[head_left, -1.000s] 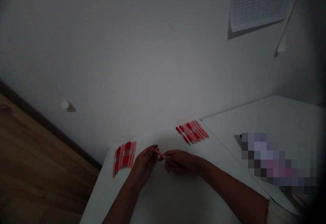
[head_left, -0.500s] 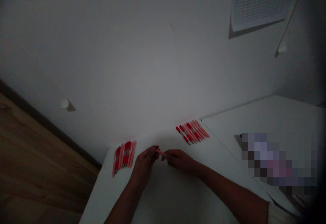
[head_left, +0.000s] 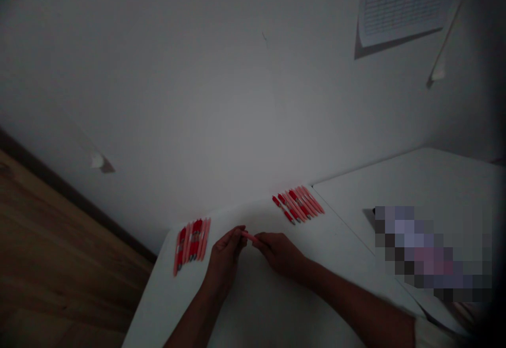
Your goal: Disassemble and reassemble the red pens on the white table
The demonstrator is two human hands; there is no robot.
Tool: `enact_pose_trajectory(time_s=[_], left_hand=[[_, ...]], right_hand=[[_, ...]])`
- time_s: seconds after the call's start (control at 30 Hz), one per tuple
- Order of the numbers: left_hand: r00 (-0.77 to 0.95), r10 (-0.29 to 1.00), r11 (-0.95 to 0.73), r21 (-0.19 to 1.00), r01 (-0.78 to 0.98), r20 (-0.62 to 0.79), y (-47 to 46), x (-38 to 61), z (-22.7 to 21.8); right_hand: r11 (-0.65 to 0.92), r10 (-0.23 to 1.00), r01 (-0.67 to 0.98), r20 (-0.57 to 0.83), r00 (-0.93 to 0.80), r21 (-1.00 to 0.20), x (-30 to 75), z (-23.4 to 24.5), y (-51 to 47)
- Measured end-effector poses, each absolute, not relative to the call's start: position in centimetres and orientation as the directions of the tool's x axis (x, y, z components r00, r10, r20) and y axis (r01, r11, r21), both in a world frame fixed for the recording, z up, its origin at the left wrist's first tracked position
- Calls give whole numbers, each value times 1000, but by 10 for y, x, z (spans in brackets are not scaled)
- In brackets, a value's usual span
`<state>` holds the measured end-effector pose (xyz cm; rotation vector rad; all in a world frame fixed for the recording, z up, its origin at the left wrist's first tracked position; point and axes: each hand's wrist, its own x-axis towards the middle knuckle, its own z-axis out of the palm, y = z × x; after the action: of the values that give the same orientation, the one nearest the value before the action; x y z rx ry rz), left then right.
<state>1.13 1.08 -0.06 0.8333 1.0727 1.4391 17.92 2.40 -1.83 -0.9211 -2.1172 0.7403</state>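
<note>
My left hand point(head_left: 224, 256) and my right hand point(head_left: 280, 252) meet over the middle of a white table point(head_left: 253, 311). Between their pinched fingertips they hold one pink-red pen point(head_left: 250, 237), lying roughly level. A row of several red and pink pens point(head_left: 192, 242) lies on the table to the left of my left hand. Another row of red and pink pens point(head_left: 299, 204) lies beyond my right hand near the far table edge. The light is dim, so the pen's details are hard to see.
A second white table point(head_left: 415, 184) adjoins on the right, with a blurred-out patch point(head_left: 432, 253) on it. A white wall rises behind, bearing a vent grille point(head_left: 403, 5) at the top right. Wooden floor point(head_left: 59, 263) lies to the left of the table.
My right hand has slid along the pen toward my left hand, covering more of it. The pen rows have not moved.
</note>
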Motion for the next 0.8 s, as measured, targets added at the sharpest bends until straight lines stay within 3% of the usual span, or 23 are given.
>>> enact_pose_trajectory(time_s=[0.2, 0.47, 0.63, 0.8], left_hand=[[-137, 989, 21, 958, -286, -63, 12, 8, 0], [-44, 995, 86, 994, -72, -89, 10, 0, 1], [50, 998, 18, 970, 244, -31, 8, -4, 12], [173, 976, -210, 805, 556, 135, 3, -7, 21]], right_hand=[[594, 795, 516, 353, -493, -618, 184, -16, 24], [689, 721, 659, 369, -586, -300, 193, -18, 31], [686, 728, 650, 334, -599, -328, 198, -12, 24], [716, 698, 588, 355, -622, -377, 203, -6, 19]])
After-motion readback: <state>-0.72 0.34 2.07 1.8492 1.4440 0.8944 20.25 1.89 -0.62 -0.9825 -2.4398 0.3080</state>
